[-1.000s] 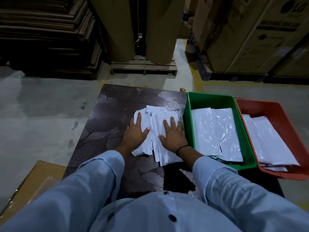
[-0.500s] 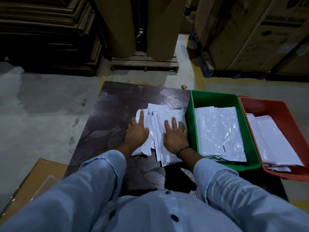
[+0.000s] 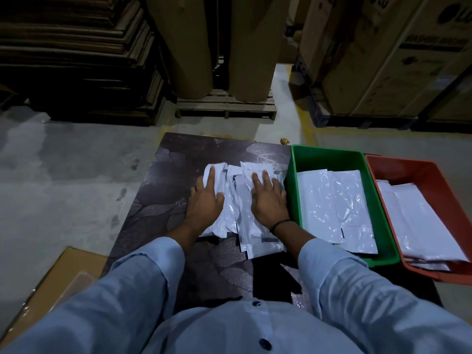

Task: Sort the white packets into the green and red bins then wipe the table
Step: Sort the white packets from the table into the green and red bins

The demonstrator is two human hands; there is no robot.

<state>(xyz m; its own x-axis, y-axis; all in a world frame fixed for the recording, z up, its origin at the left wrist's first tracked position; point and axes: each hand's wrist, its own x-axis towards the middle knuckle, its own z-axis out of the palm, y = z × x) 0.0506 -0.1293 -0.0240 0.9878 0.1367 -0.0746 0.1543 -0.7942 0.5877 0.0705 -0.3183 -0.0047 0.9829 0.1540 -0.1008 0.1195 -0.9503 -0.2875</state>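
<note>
I wear a light blue long-sleeved shirt (image 3: pixel 217 328). The left sleeve (image 3: pixel 143 277) and right sleeve (image 3: pixel 344 277) are loose and creased, with plain cuffs. Two dark round buttons (image 3: pixel 256 303) run down the front. My left hand (image 3: pixel 204 205) and right hand (image 3: pixel 269 205) are bare. A thin black band (image 3: pixel 279 224) circles my right wrist, perhaps thread or elastic; the dim light hides which.

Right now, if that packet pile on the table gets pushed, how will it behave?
Likely slippery: the packets look glossy and lie fanned, may slide apart. Probably floppy and light: thin, crinkled film, flat under the left hand and right hand.
</note>
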